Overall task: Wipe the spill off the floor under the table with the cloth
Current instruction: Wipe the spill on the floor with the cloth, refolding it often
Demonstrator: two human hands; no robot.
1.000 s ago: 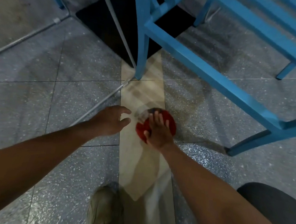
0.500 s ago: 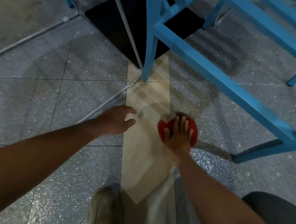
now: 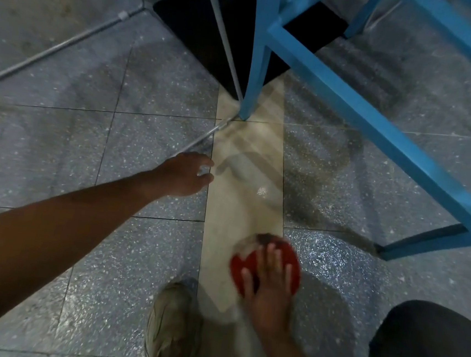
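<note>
A red cloth (image 3: 289, 260) (bunched into a rounded pad, with a darker, greyish patch at its far edge) is pressed flat against the floor (image 3: 140, 255) by the straight, spread fingers of the right hand (image 3: 268, 288). It is laid across the seam between the beige strip (image 3: 236, 216) and a grey speckled tile. Farther along that strip, a wet smear (image 3: 262, 191) with a small bright glint is seen, between the cloth and the blue table leg (image 3: 254, 73).

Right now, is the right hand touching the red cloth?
Touching. The head view shows the right hand lying flat on the red cloth, its spread fingers overlapping it with no gap.
</note>
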